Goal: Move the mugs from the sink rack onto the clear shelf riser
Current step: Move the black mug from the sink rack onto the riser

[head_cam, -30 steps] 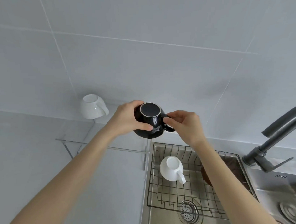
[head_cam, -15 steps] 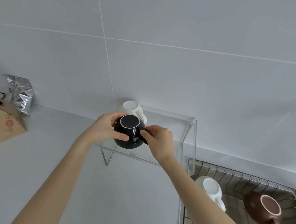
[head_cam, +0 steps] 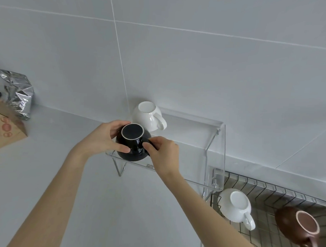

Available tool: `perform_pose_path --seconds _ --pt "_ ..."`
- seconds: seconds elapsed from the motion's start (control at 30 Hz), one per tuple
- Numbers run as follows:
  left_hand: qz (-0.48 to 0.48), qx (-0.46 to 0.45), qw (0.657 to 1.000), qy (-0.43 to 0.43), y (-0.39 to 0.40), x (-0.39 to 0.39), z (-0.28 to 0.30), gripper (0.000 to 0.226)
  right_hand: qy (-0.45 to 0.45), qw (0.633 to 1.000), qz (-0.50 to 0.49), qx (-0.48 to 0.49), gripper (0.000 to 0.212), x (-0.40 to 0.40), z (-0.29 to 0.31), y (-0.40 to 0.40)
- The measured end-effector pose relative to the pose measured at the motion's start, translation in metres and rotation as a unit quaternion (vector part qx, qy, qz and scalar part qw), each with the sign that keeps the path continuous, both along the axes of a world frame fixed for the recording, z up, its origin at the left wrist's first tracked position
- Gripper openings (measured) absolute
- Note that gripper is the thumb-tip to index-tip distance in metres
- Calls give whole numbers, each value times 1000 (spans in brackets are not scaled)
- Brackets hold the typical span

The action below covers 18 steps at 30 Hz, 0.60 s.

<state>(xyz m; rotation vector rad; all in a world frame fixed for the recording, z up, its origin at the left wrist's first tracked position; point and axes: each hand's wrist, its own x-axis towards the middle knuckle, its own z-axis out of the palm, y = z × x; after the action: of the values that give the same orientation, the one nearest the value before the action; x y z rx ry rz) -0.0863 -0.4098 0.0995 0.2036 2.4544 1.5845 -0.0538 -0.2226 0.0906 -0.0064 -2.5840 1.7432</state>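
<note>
Now we are setting the black mug point(head_cam: 133, 143) down on the riser point(head_cam: 193, 141), upside down, at its front left corner. Our left hand point(head_cam: 102, 139) is curled round the mug's left side, thumb in front and fingers behind. Our right hand point(head_cam: 164, 154) is pinched on its right side, where the handle seems to be, but the handle is hidden. We cannot tell if the rim is touching the riser yet.

A white mug point(head_cam: 148, 116) sits upside down just behind it, at the back left corner. So we should come straight down and not push back, or the two mugs will bump. The black mug is very near the front edge, so we think it is best to slide it in a little, away from that edge. Put the whole rim flat, then let go softly, one hand first.

Two more mugs wait in the rack point(head_cam: 267, 189): a white one point(head_cam: 236, 206) at its left edge and a brown one point(head_cam: 299, 227) beside it.
</note>
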Motion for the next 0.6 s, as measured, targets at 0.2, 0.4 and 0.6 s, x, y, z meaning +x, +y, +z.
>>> perform_pose_path --seconds 0.2,0.4,0.6 --pt "7 -4 1000 -11 2 3 0 89 -20 999 19 -22 12 0 0 5" --pt "60 -100 993 11 29 11 14 87 -38 998 57 -12 26 0 5 17" --pt "29 -300 923 237 103 34 22 60 15 1000 25 -11 23 5 20 68"
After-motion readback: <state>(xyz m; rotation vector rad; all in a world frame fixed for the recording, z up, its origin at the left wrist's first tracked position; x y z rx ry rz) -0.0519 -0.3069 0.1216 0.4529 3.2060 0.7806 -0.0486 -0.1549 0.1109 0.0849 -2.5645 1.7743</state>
